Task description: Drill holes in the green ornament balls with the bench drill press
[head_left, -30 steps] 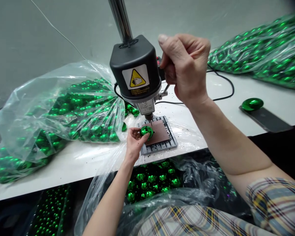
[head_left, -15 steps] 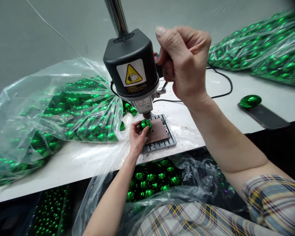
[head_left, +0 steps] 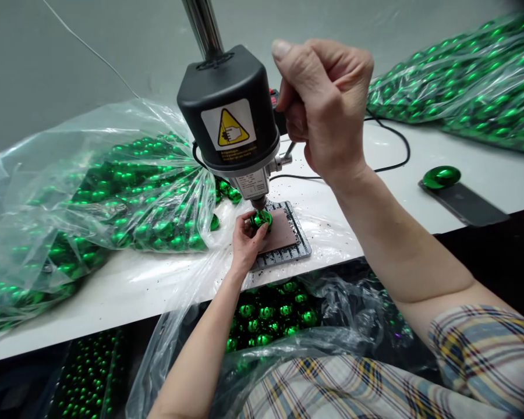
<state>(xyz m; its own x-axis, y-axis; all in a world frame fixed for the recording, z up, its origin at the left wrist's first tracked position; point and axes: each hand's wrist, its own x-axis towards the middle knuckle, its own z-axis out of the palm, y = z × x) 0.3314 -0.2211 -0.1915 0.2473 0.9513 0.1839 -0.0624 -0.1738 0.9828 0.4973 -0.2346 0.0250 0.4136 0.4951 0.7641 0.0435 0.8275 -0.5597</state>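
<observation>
My left hand (head_left: 247, 241) pinches a shiny green ball (head_left: 262, 220) between thumb and fingers. The ball rests low on the pinkish board (head_left: 283, 230) of a small bench drill press (head_left: 229, 110), right under its chuck (head_left: 259, 203). Whether a drill bit touches the ball is too small to tell. My right hand (head_left: 325, 107) is closed in a fist, raised beside the black motor housing. A thin metal lever (head_left: 290, 152) runs up from the press and disappears behind this fist. What lies inside the fingers is hidden.
A clear bag of green balls (head_left: 144, 198) lies left; another bag (head_left: 475, 87) is at the back right. A green ball (head_left: 442, 176) sits on a phone (head_left: 467, 202). Below the table edge, more balls (head_left: 266, 317) lie in plastic. A black cable (head_left: 408, 148) crosses the table.
The whole view has shifted slightly. Relative to the press, my left hand and the ball have moved a little right under the chuck. My right hand stays closed beside the housing.
</observation>
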